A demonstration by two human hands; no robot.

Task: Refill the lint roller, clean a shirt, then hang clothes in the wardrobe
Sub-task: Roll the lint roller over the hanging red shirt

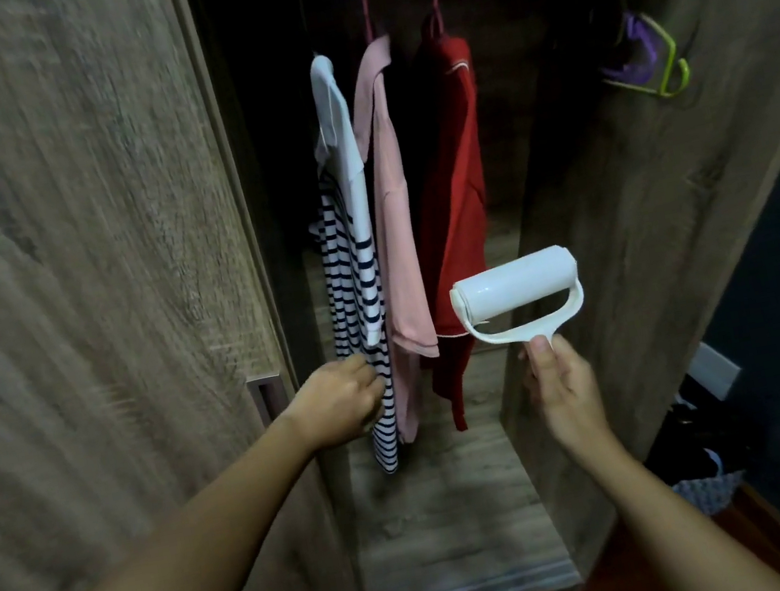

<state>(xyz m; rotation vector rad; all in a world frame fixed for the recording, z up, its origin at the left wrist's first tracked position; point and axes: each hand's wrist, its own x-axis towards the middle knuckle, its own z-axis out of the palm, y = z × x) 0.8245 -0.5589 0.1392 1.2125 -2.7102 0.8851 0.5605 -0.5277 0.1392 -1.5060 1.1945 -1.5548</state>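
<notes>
The lint roller [515, 291] is held up in front of the open wardrobe [630, 253], with its white roll lying crosswise above the right hand [562, 384]. The thin handle stem is pinched between the thumb, pressed on its front, and the fingers curled behind it. The roll and its looped frame stand clear above the fingertips.

3 garments are hung side by side inside: a striped shirt [355, 259] on the left, a pink shirt [395, 221] in the middle and a red shirt [455, 190] on the right. The lower edge of the striped shirt is grasped by the left hand [339, 400], whose fingers are curled into the fabric. The roller is seen just beside the red shirt's hem; contact cannot be told. A green and purple hanger [647, 52] is hooked at the upper right.
</notes>
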